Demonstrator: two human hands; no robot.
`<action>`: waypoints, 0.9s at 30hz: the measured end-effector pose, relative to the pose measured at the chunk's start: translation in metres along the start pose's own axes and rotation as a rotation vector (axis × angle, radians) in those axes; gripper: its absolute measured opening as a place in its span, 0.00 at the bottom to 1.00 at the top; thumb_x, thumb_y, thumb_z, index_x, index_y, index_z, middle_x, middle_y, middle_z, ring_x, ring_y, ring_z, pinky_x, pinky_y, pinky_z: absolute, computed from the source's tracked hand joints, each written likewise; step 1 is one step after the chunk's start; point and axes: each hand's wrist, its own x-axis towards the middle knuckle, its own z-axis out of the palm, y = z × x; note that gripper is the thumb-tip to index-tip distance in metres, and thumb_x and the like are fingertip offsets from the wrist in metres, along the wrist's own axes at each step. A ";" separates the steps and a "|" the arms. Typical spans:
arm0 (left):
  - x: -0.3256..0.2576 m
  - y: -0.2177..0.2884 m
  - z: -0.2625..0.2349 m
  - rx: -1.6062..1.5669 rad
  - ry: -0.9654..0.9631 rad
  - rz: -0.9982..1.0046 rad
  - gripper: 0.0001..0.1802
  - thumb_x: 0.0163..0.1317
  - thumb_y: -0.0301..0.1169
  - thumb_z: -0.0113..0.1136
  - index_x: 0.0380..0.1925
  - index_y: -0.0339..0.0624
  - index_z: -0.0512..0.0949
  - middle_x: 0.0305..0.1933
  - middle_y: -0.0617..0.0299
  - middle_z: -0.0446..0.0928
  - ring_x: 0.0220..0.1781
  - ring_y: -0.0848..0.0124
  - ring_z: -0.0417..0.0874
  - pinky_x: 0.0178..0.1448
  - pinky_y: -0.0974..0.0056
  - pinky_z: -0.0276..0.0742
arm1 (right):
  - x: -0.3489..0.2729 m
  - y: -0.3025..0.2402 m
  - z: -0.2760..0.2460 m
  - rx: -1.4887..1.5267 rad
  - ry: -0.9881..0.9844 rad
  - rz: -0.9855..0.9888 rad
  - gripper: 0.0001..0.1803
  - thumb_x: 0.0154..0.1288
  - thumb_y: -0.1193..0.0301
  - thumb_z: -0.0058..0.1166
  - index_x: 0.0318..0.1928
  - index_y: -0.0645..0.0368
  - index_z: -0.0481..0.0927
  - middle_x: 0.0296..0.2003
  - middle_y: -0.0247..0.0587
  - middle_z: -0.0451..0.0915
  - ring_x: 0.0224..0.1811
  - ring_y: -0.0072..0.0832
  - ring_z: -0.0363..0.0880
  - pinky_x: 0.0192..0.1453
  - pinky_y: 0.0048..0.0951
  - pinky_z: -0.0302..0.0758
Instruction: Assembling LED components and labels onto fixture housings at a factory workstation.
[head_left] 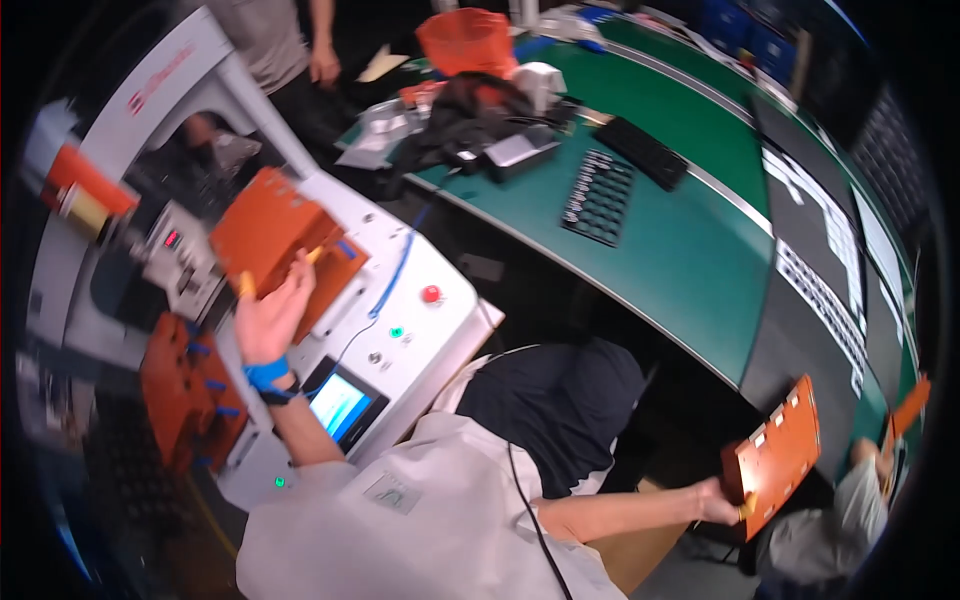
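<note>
My left hand [272, 318], with yellow finger covers and a blue wrist strap [268, 373], is raised palm up with its fingers apart at the near edge of an orange fixture plate [268, 235] in a white machine [345, 215]. Whether the fingertips touch the plate, I cannot tell. Out to the right, my right hand [722, 503] grips the lower edge of another orange fixture plate [785, 455], held tilted, with small light pieces along its edge. A second orange fixture [185, 395] with blue pegs sits at the machine's left side.
The machine has a red button [431, 294], a lit screen [340, 408] and a blue cord [395, 275]. A green table [680, 290] bears a key-cap tray [598, 198], a black keyboard [640, 152] and a red bag [465, 42]. Other people are at far left and far right.
</note>
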 end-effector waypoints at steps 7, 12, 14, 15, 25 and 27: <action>-0.013 -0.002 0.006 -0.192 -0.096 -0.009 0.41 0.72 0.52 0.55 0.70 0.31 0.56 0.60 0.48 0.69 0.61 0.59 0.72 0.57 0.61 0.71 | 0.000 0.020 0.000 -0.178 -0.136 -0.086 0.26 0.64 0.54 0.54 0.56 0.58 0.80 0.57 0.45 0.79 0.61 0.41 0.76 0.69 0.47 0.70; -0.019 -0.011 0.009 -0.227 -0.119 0.004 0.44 0.73 0.52 0.53 0.76 0.36 0.49 0.58 0.50 0.72 0.62 0.60 0.74 0.54 0.62 0.73 | 0.022 0.028 -0.030 -0.158 -0.037 0.044 0.24 0.66 0.54 0.52 0.53 0.58 0.82 0.54 0.44 0.81 0.59 0.41 0.77 0.67 0.47 0.71; -0.019 -0.012 0.010 -0.197 -0.153 0.017 0.47 0.73 0.54 0.51 0.78 0.39 0.42 0.61 0.49 0.70 0.64 0.59 0.73 0.54 0.62 0.74 | 0.025 0.031 -0.037 -0.077 -0.166 0.022 0.22 0.67 0.56 0.51 0.52 0.58 0.82 0.54 0.44 0.81 0.58 0.40 0.77 0.64 0.46 0.73; -0.019 -0.011 0.012 -0.197 -0.150 0.022 0.47 0.73 0.54 0.51 0.78 0.39 0.42 0.61 0.49 0.70 0.64 0.59 0.73 0.54 0.62 0.74 | 0.017 0.029 -0.024 -0.080 -0.169 0.026 0.22 0.67 0.56 0.51 0.52 0.58 0.82 0.54 0.44 0.81 0.58 0.40 0.77 0.64 0.46 0.73; -0.022 0.000 0.026 -0.071 -0.075 0.001 0.41 0.77 0.43 0.45 0.78 0.40 0.38 0.74 0.46 0.57 0.73 0.55 0.65 0.62 0.59 0.76 | 0.000 0.026 0.012 -0.092 -0.080 -0.001 0.18 0.62 0.63 0.55 0.49 0.59 0.83 0.50 0.45 0.82 0.55 0.39 0.80 0.63 0.40 0.74; -0.026 -0.008 0.031 0.022 -0.075 -0.010 0.41 0.78 0.42 0.45 0.79 0.40 0.36 0.77 0.46 0.54 0.75 0.53 0.62 0.65 0.58 0.75 | 0.002 0.028 0.013 -0.080 -0.080 -0.010 0.18 0.61 0.64 0.56 0.48 0.59 0.83 0.49 0.45 0.82 0.54 0.38 0.80 0.63 0.39 0.74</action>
